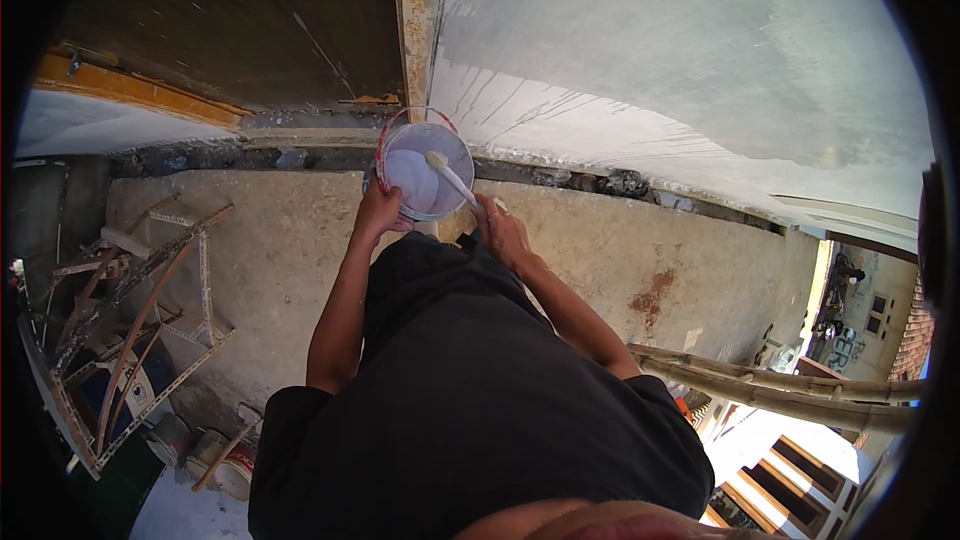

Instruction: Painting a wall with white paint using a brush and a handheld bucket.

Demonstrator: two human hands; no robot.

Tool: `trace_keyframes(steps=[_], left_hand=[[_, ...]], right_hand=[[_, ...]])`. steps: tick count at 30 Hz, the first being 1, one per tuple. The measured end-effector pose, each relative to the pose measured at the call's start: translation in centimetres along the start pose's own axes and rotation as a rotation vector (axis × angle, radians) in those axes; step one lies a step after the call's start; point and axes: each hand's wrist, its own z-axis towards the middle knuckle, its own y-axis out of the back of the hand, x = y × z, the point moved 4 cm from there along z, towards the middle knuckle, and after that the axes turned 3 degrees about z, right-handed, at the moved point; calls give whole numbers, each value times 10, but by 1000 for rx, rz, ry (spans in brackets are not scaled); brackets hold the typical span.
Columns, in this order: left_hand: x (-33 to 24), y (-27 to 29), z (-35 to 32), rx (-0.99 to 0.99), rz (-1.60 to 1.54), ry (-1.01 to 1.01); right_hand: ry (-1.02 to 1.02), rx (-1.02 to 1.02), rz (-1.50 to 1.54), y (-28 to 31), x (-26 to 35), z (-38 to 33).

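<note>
1. White paint fills the bucket (424,172), which sits far ahead of the body, just in front of the ledge (300,230) and below the wall (650,50).
2. Left hand (380,212) grips the bucket at its near-left rim, fingers wrapped on the side. Keeping that hold firm seems wise, since the bucket looks to hang in the hand rather than rest on anything; I cannot tell for sure.
3. Right hand (503,233) is closed on the near end of the brush (450,177); its handle slants up and left, and the head lies in the paint near the middle of the bucket.
4. To load the brush well, I judge it best to dip only the bristles, then wipe one side on the inner rim so paint does not run down the handle toward the fingers.
5. Holding the bucket level matters: the paint stands high, and a tilt to the near side would likely spill it on the black shirt (470,390).
6. Wet white streaks show on the wall to the right of the rusty strip (415,20), so the loaded brush has a short way to go; a slow lift should avoid drips on the ledge.
7. Scaffold poles (780,380) lie to the near right and a metal frame (140,310) to the left, with a drop below; steady footing looks as important as the brushwork.
</note>
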Motion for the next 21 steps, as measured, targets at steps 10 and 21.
trace_keyframes(steps=[10, 21], left_hand=[[10, 24, -11, -8, -197, 85], [125, 80, -3, -219, -264, 196]], right_hand=[[-1, -191, 232, 3, 2, 54], [-179, -397, 247, 16, -27, 126]])
